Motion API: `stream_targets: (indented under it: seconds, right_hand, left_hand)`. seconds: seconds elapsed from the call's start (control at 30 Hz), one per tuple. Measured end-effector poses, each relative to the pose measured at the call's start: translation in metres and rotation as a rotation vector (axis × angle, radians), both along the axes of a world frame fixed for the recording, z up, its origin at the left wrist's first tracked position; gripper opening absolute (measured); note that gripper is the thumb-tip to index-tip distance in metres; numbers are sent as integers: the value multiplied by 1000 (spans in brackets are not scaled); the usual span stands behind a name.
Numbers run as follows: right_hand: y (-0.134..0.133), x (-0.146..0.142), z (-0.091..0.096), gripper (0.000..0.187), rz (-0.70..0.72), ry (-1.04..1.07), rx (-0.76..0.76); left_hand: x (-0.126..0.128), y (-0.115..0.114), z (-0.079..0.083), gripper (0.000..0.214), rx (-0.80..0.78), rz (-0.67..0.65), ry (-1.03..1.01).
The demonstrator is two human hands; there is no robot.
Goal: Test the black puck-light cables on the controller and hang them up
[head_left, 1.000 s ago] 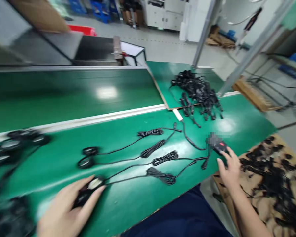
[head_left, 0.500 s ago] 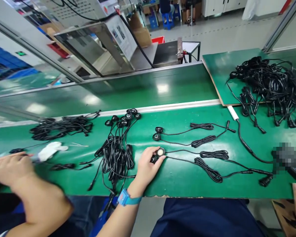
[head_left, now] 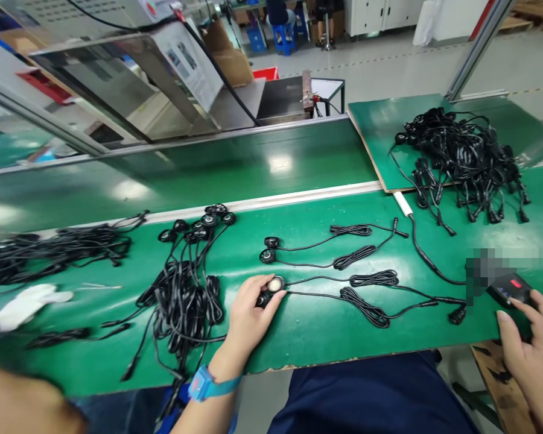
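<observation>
My left hand (head_left: 251,313), a blue band around its wrist, pinches a small round black cable head with a pale face (head_left: 276,284) between thumb and fingers. A second dark cable head (head_left: 263,299) lies partly hidden under that hand. Their two bundled cables (head_left: 366,306) run right across the green bench. At the right, my right hand (head_left: 531,349) has its fingers around the near side of a black box with a red light (head_left: 509,289); its left part is blurred out. Just beyond my left hand lie two more cable heads (head_left: 268,255) with bundled cables.
A pile of cabled heads (head_left: 185,301) lies left of my left hand. More cables (head_left: 58,250) and a white glove (head_left: 27,307) are farther left. A raised green board (head_left: 366,126) at back right bears a tangled heap (head_left: 461,150). Another person's blurred arm (head_left: 22,398) is at lower left.
The view has swung right, so the bench things sit farther left. My right hand and the black box now show more fully. My left hand keeps its pinch on the cable head.
</observation>
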State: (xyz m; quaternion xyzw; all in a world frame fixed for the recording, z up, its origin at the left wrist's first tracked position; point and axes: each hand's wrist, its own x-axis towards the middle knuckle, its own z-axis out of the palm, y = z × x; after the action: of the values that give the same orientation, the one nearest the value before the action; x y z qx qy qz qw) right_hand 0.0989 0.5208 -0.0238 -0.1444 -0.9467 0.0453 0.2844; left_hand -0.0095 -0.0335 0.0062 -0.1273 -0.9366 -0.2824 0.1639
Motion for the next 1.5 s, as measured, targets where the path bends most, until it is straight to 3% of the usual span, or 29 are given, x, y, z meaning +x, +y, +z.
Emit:
stream_targets:
  seconds: [0.2,0.47,0.7,0.93,1.1,1.33,1.5]
  right_hand:
    - [-1,2,-4,44,0,32,-72]
    - [-1,5,-8,42,-15,14,-75]
    - [1,4,-12,45,-21,50,-98]
    - [-1,1,-14,47,-19,47,-120]
    - [-1,2,-16,46,-12,57,-142]
    - [-3,2,-17,46,-18,77,-143]
    - [-5,2,-16,49,-37,56,-113]
  left_hand:
    - [-2,-6,2,33,-78,-44,48]
    - [-16,-9,13,12,-111,-148,127]
    - [-14,-7,18,13,-81,-91,149]
    - [-19,-5,36,12,-103,-114,133]
    - [-26,-4,37,11,-106,-74,126]
    - [-28,-3,40,11,-167,-151,120]
    - [-29,-7,45,13,-124,-40,140]
